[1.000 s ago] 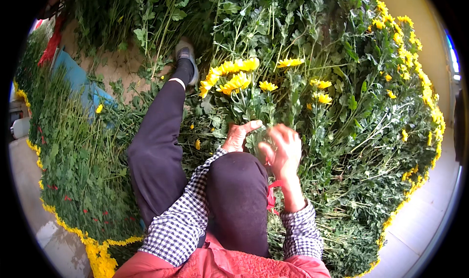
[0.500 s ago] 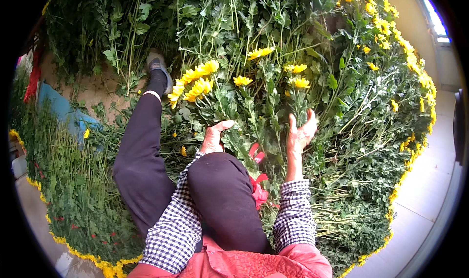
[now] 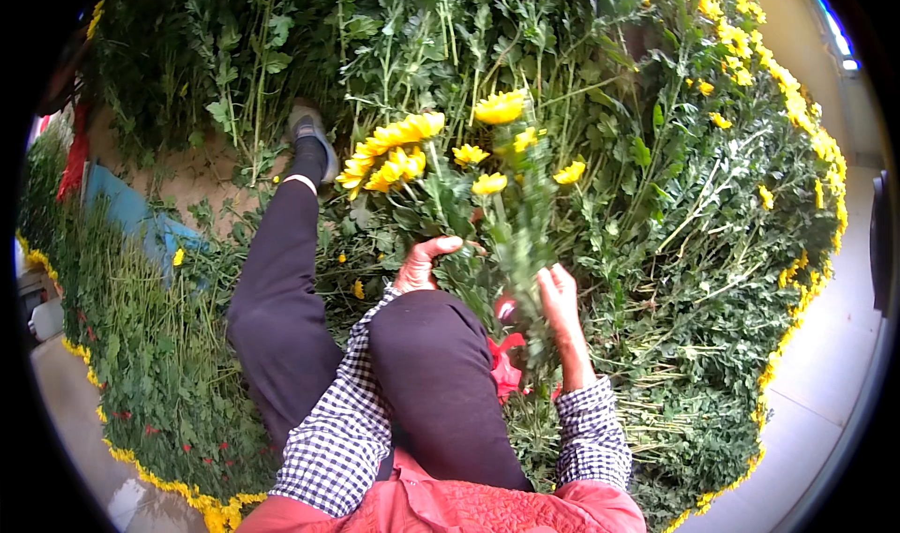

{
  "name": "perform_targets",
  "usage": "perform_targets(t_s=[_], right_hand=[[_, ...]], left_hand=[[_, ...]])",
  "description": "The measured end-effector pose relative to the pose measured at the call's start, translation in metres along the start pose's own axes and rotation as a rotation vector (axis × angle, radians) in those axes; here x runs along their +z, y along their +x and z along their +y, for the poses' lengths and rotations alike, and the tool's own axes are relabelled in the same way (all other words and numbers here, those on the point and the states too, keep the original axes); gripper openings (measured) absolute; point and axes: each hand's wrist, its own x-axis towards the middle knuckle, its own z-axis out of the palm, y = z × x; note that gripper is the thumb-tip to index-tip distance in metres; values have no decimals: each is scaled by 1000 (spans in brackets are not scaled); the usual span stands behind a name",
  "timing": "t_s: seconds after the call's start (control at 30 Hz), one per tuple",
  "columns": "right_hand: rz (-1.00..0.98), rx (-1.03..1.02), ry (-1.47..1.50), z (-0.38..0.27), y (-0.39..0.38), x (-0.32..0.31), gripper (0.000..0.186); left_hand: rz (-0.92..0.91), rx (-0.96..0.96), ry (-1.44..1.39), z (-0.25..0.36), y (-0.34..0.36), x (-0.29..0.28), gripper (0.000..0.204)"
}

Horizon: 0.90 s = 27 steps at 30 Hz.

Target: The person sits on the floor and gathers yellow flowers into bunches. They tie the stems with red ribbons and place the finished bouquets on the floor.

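Just past my knee, my left hand (image 3: 422,263) is wrapped round the leafy stems of a bunch of yellow chrysanthemums (image 3: 398,153), their heads pointing away from me to the left. My right hand (image 3: 559,299) is closed at the lower part of a leafy chrysanthemum stem (image 3: 527,228), which is smeared by motion. Several yellow heads (image 3: 500,107) stand above that stem; which of them belong to it I cannot tell. Red ribbon (image 3: 504,364) lies between my knee and my right forearm.
Cut chrysanthemums (image 3: 450,27) lie piled in front of me. More are heaped to my right (image 3: 694,280) and left (image 3: 141,364), edged with yellow heads. A blue sheet (image 3: 117,195) lies at the left, near my outstretched leg (image 3: 277,280). Pale floor tiles (image 3: 816,364) show at far right.
My right hand, with thumb and fingers apart before, has closed and come nearer to me. The stems by it have swung left toward the bunch in my left hand, which has hardly moved.
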Motion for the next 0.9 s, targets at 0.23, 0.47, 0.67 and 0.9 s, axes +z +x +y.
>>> perform_targets(t_s=[0.23,0.47,0.67,0.9], right_hand=[[-88,-108,-223,-26,-4,49,29],[16,-100,577,-75,56,89,21],[167,-73,709,-56,43,102,24],[286,-70,915,-63,37,108,25]], left_hand=[[31,-158,-121,-2,6,-20,36],[132,-24,-75,-10,12,-17,33],[52,-68,-47,-6,4,-12,33],[23,5,-32,-9,6,-14,38]])
